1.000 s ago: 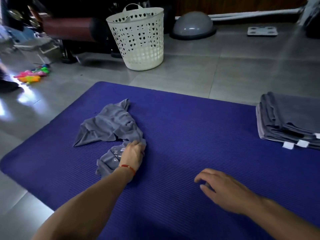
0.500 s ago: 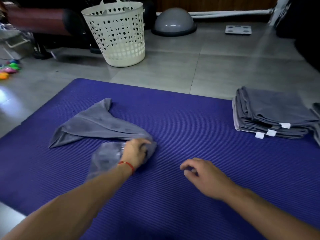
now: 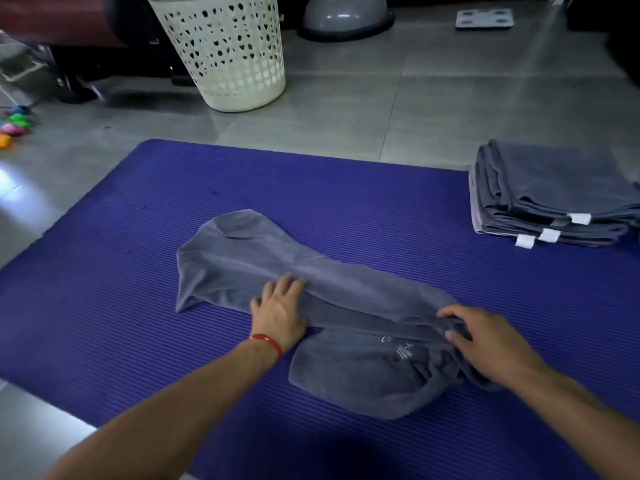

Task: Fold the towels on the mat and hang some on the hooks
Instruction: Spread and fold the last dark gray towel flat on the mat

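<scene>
Nearest me, my right hand [image 3: 491,344] pinches a bunched fold of the crumpled grey cloth towel [image 3: 311,289]; my left hand [image 3: 280,306] lies with fingers flat on its middle. The towel sprawls across the ribbed purple foam mat [image 3: 104,289]. Farther right, a stack of folded grey towels [image 3: 554,192]. Beyond, a white perforated plastic basket [image 3: 225,50].

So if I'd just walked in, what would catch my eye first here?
Probably the big purple mat on the grey floor, with a rumpled grey towel stretched across its middle. The left hand rests on it and the right hand grips its bunched end. Next, the stack of folded towels at the mat's right edge and the white laundry basket behind.
</scene>
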